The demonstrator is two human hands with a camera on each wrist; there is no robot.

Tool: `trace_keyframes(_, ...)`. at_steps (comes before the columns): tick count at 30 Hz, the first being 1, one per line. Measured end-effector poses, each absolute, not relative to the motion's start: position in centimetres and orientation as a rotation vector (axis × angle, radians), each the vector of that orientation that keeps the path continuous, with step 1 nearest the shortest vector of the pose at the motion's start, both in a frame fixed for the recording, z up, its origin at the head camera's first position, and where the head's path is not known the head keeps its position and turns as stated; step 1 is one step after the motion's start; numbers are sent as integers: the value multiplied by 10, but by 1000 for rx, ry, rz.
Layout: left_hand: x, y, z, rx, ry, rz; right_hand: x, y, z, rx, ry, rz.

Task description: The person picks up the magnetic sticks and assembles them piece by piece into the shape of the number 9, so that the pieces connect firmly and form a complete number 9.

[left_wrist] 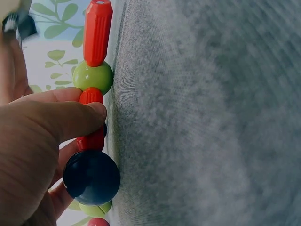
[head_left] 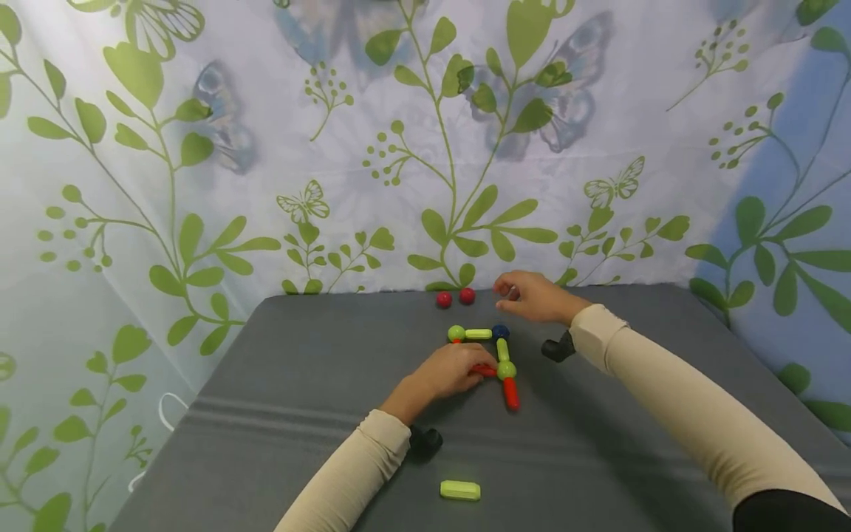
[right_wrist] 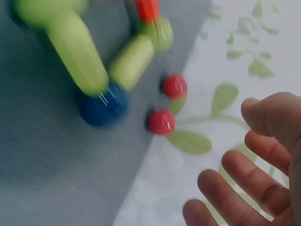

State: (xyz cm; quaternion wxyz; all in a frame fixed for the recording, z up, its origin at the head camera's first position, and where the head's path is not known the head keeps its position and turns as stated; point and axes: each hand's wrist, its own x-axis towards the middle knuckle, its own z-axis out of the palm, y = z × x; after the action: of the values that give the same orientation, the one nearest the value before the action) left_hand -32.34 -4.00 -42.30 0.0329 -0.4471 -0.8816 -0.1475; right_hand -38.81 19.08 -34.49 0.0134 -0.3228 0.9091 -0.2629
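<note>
My left hand [head_left: 455, 369] pinches a red rod [left_wrist: 91, 140] between thumb and fingers. In the left wrist view that rod runs between a green ball [left_wrist: 93, 76] and a dark blue ball [left_wrist: 91, 177]. A second red rod [head_left: 510, 394] sticks out from the green ball [head_left: 506, 370] toward the near side. Light green rods [head_left: 479, 334] join this ball to a blue ball [head_left: 501, 332] and on to another green ball [head_left: 456, 334], forming a frame. My right hand [head_left: 535, 297] hovers beyond the blue ball, fingers loosely bent around nothing.
Two red balls [head_left: 467, 295] lie at the table's back edge, left of the right hand. A loose light green rod [head_left: 460, 490] lies near the front of the grey table [head_left: 279, 414]. A patterned curtain [head_left: 372, 185] hangs behind.
</note>
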Motion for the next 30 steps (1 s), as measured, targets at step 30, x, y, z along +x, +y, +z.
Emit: trace_keyframes(30,-326,-42,-428,-1447,-2595,-446,-476,135,-397,-1150,2839,-408)
